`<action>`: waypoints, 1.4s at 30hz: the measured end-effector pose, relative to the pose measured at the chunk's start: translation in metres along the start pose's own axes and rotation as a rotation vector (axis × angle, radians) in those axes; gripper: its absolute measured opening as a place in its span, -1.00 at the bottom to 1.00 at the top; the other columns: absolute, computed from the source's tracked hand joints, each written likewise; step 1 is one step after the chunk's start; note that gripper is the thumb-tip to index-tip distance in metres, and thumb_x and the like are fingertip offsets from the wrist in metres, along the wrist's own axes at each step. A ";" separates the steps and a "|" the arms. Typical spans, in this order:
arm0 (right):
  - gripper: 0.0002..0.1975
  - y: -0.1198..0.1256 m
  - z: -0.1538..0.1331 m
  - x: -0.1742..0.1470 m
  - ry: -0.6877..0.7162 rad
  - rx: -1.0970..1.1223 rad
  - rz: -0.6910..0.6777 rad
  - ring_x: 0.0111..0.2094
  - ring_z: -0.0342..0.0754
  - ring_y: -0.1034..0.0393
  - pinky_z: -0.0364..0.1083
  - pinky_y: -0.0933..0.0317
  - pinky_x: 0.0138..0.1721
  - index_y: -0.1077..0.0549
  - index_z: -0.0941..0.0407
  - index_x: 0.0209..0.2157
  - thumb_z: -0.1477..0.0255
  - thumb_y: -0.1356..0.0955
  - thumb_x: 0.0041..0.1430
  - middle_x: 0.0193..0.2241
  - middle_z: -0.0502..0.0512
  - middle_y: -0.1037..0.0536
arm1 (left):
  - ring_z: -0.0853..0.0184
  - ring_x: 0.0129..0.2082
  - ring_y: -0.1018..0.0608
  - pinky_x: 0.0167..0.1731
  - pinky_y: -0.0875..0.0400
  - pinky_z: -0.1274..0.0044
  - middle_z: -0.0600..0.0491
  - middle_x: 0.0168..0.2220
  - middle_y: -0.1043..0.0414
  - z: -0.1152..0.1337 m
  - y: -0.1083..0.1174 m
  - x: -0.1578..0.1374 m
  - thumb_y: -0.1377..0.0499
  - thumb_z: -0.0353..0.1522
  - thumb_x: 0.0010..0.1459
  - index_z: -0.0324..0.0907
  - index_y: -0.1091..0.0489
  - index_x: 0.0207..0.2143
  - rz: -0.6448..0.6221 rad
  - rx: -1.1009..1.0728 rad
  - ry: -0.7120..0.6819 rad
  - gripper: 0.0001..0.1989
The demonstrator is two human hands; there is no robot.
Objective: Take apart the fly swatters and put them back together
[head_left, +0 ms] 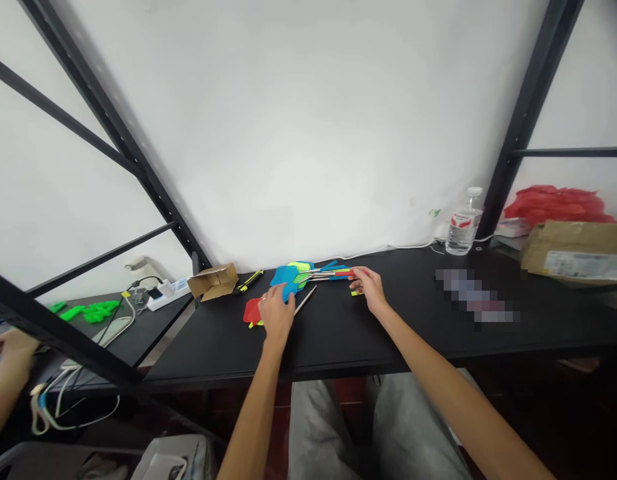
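My right hand (369, 288) pinches the red handle (344, 272) of what looks like a telescopic fly swatter; its thin metal rod points left. My left hand (277, 312) curls at the lower edge of a blue swatter head (288, 288), thumb and fingers on it. Behind them lies a pile of blue and yellow-green swatters (301, 267), rods and handles toward the right. A red swatter head (252, 311) with yellow-green beneath it sticks out left of my left hand. A pale thin rod (305, 300) lies slanted between my hands.
An opened cardboard box (213, 283) and a black-yellow strip (251, 280) lie at left. At right stand a water bottle (463, 223) and a carton (575, 250) near red bags (555, 203). Black posts (531, 100) flank the desk. Another person's hand (15, 343) shows far left.
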State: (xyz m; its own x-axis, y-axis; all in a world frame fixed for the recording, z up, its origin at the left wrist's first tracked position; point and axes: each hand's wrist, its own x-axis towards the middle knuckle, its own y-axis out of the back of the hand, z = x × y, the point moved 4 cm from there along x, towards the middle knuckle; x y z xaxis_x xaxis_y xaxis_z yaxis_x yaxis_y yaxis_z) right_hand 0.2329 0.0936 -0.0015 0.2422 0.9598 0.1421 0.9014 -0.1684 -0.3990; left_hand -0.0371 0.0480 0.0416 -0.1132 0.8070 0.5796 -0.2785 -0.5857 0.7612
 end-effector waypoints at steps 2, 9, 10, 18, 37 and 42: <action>-0.66 -0.001 0.001 0.001 -0.016 0.006 -0.003 -0.59 -0.16 -0.40 -0.24 -0.14 -0.68 -0.53 0.13 -0.28 0.18 -0.44 -0.03 -0.45 0.07 -0.58 | -0.02 0.13 -0.42 0.06 -0.29 0.26 -0.22 0.21 -0.32 -0.030 0.008 0.004 -0.13 -0.11 0.21 -0.18 -0.34 0.18 -0.098 0.127 0.126 -0.45; -0.65 0.000 0.004 0.003 -0.016 0.003 -0.010 -0.61 -0.17 -0.39 -0.24 -0.12 -0.69 -0.53 0.13 -0.29 0.17 -0.45 -0.05 -0.47 0.07 -0.57 | -0.12 0.05 -0.48 -0.03 -0.35 0.19 -0.24 -0.01 -0.50 -0.080 0.014 0.000 -0.10 0.14 0.07 -0.16 -0.43 0.03 -0.439 0.290 0.266 -0.32; -0.65 0.000 0.003 0.003 -0.013 0.003 -0.008 -0.61 -0.17 -0.38 -0.24 -0.11 -0.69 -0.53 0.13 -0.29 0.17 -0.45 -0.05 -0.47 0.07 -0.57 | -0.12 0.03 -0.49 -0.05 -0.36 0.20 -0.23 -0.04 -0.52 -0.081 0.016 0.000 -0.10 0.14 0.07 -0.15 -0.46 0.00 -0.444 0.297 0.260 -0.34; -0.66 0.001 -0.001 0.002 -0.007 0.010 0.014 -0.62 -0.17 -0.37 -0.23 -0.08 -0.69 -0.53 0.13 -0.31 0.16 -0.43 -0.04 -0.49 0.06 -0.56 | -0.10 -0.05 -0.55 -0.13 -0.39 0.27 -0.20 -0.08 -0.54 -0.088 0.041 0.015 -0.13 0.16 0.02 -0.03 -0.55 -0.05 -0.489 0.299 0.259 -0.37; -0.70 0.002 -0.006 0.001 0.018 0.074 0.036 -0.63 -0.19 -0.32 -0.23 -0.01 -0.67 -0.53 0.14 -0.37 0.19 -0.42 -0.03 -0.55 0.02 -0.51 | 0.13 -0.28 -0.58 -0.32 -0.40 0.43 -0.09 -0.34 -0.57 -0.076 0.084 0.060 -0.13 -0.13 0.11 -0.16 -0.53 -0.24 -0.068 -0.138 0.270 -0.66; -0.71 0.003 -0.007 0.001 0.030 0.108 0.058 -0.64 -0.18 -0.31 -0.22 -0.01 -0.67 -0.53 0.15 -0.37 0.22 -0.43 -0.06 -0.58 0.01 -0.50 | 0.36 -0.54 -0.51 -0.55 -0.32 0.58 -0.03 -0.44 -0.55 -0.042 0.014 0.046 -0.22 -0.31 -0.04 -0.22 -0.34 -0.32 -0.116 -1.073 0.612 -0.78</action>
State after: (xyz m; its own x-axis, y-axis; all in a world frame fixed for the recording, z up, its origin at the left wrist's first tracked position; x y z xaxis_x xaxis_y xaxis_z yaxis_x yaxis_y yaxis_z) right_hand 0.2382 0.0923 0.0043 0.3046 0.9417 0.1429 0.8419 -0.1961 -0.5027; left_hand -0.0860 0.0799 0.0670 -0.3819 0.9212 0.0745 -0.9235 -0.3836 0.0089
